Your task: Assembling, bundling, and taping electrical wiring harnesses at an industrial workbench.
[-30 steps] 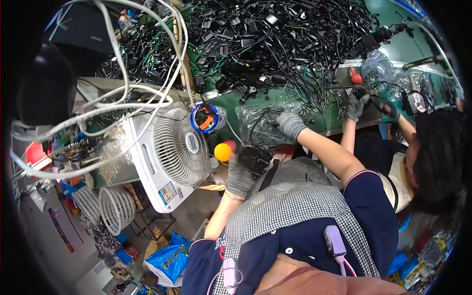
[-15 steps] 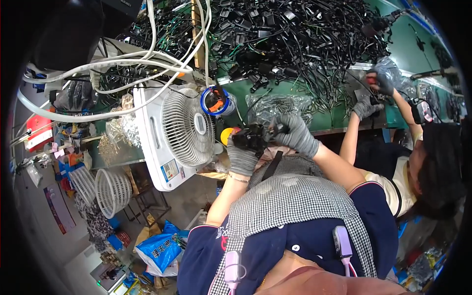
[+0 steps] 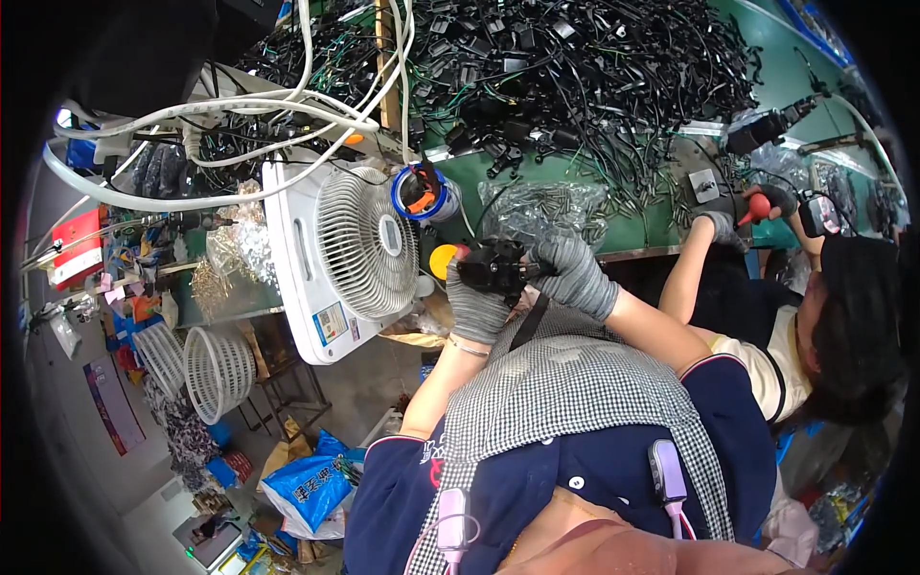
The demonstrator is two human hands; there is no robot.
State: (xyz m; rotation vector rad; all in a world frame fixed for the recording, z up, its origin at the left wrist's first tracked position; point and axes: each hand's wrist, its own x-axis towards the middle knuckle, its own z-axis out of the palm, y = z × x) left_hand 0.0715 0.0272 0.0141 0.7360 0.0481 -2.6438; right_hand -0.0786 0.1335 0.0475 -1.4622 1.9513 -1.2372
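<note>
A small black part (image 3: 495,267) sits between both gloved hands, held just in front of the near edge of the green workbench (image 3: 632,225). Far left, white plastic baskets (image 3: 206,369) stand by the floor clutter, and a blue bag (image 3: 307,489) lies near them. Right of these a white box fan (image 3: 340,254) leans upright against the bench, with white cables (image 3: 240,110) looping above it. Just right of the fan, a blue-rimmed roll (image 3: 419,192) rests on the bench, and a yellow knob (image 3: 443,259) shows beside the part. The left hand (image 3: 476,307) is curled closed around the part's left and lower side; the right hand (image 3: 567,273) grips its right end with fingers bent shut. Beyond lies a heap of black cables and plugs (image 3: 575,67). Far right, another person's gloved hand (image 3: 719,228) works at the bench.
</note>
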